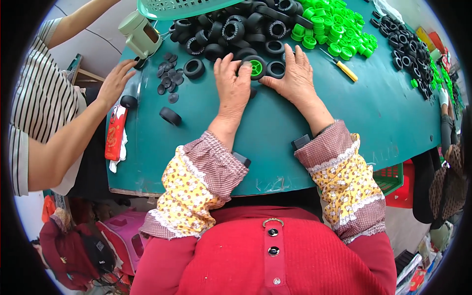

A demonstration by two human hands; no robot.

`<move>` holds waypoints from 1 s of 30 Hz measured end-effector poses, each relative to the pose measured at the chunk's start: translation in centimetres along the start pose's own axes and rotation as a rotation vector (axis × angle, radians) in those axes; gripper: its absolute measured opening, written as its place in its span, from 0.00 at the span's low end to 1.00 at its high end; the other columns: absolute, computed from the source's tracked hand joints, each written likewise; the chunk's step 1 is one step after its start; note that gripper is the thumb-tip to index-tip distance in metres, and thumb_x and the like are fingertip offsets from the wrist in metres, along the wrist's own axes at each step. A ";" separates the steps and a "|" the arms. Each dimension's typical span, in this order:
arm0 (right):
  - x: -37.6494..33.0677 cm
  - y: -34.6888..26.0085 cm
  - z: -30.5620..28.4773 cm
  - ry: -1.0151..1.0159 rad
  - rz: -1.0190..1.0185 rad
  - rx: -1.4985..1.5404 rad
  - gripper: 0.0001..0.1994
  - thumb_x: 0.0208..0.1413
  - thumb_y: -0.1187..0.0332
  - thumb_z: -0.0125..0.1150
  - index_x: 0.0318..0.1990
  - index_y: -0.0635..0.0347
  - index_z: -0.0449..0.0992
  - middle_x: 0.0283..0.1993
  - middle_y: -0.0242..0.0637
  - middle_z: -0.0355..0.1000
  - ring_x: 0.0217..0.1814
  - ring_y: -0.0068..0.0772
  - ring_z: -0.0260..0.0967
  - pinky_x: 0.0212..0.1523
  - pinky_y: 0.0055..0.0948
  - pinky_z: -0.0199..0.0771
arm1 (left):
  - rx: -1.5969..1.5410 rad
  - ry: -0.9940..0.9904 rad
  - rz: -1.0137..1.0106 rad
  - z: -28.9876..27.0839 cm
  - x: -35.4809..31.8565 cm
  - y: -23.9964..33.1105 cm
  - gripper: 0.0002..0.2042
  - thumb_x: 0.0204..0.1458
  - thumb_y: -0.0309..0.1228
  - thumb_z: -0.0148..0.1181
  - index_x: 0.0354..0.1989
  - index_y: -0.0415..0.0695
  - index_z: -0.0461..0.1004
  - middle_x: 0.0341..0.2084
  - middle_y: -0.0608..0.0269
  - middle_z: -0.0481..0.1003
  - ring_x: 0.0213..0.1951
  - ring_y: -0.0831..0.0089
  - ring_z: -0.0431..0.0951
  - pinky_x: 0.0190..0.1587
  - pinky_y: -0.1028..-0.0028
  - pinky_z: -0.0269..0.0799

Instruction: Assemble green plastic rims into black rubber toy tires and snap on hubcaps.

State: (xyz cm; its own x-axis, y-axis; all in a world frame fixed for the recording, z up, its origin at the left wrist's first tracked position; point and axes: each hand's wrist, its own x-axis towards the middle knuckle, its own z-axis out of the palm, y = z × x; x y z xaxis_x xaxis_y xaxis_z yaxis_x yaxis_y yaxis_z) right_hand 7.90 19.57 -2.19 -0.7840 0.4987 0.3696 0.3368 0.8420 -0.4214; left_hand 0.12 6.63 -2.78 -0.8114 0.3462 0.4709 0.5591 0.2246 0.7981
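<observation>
1. Lying flat left of the work: co-worker's hand [115,81] by loose black discs [167,76], within reach.
2. Left hand [232,83] was spread, palm down, fingertips on the wheel [256,67], pinning it to the table [275,142].
3. Right hand [294,74] was spread flat, fingers touching a bare tyre [276,69]; gripping nothing.
4. Tyre pile [236,29] and green hubs [334,27] sat just behind, feeding both hands.
</observation>
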 end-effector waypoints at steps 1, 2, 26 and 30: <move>0.1 -0.2 0.1 0.000 0.010 0.001 0.51 0.27 0.45 0.67 0.59 0.60 0.49 0.61 0.58 0.44 0.64 0.56 0.40 0.58 0.49 0.46 | -0.002 0.036 -0.011 0.2 0.3 0.1 0.14 0.47 0.37 0.53 0.33 0.38 0.72 0.48 0.46 0.63 0.56 0.48 0.53 0.56 0.60 0.49; 0.2 -0.4 0.0 0.020 0.004 0.022 0.50 0.28 0.45 0.67 0.59 0.60 0.49 0.61 0.57 0.45 0.64 0.56 0.40 0.58 0.48 0.46 | -0.002 0.079 0.016 0.4 0.8 -0.1 0.13 0.46 0.37 0.53 0.31 0.38 0.73 0.48 0.45 0.64 0.55 0.46 0.54 0.55 0.60 0.50; -0.4 0.9 -0.7 0.019 -0.028 0.103 0.43 0.33 0.51 0.65 0.57 0.60 0.54 0.60 0.57 0.46 0.64 0.54 0.39 0.61 0.43 0.42 | 0.448 -0.232 0.401 -5.3 -2.8 2.2 0.14 0.50 0.39 0.50 0.32 0.38 0.70 0.47 0.53 0.66 0.53 0.55 0.60 0.53 0.62 0.53; -0.4 1.2 -0.4 0.037 -0.033 0.105 0.42 0.33 0.51 0.65 0.57 0.60 0.54 0.60 0.57 0.46 0.64 0.53 0.40 0.61 0.43 0.42 | 0.253 -0.182 0.349 -5.6 -2.4 1.0 0.14 0.50 0.37 0.50 0.34 0.36 0.70 0.44 0.54 0.68 0.51 0.58 0.63 0.52 0.67 0.57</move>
State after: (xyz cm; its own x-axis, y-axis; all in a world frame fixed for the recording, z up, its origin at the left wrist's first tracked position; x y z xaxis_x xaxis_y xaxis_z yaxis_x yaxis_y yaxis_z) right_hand 8.78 20.50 -2.55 -0.7735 0.4801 0.4137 0.2537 0.8328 -0.4921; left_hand 1.69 0.94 -1.05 -0.5368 0.5899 0.6033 0.8357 0.2735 0.4762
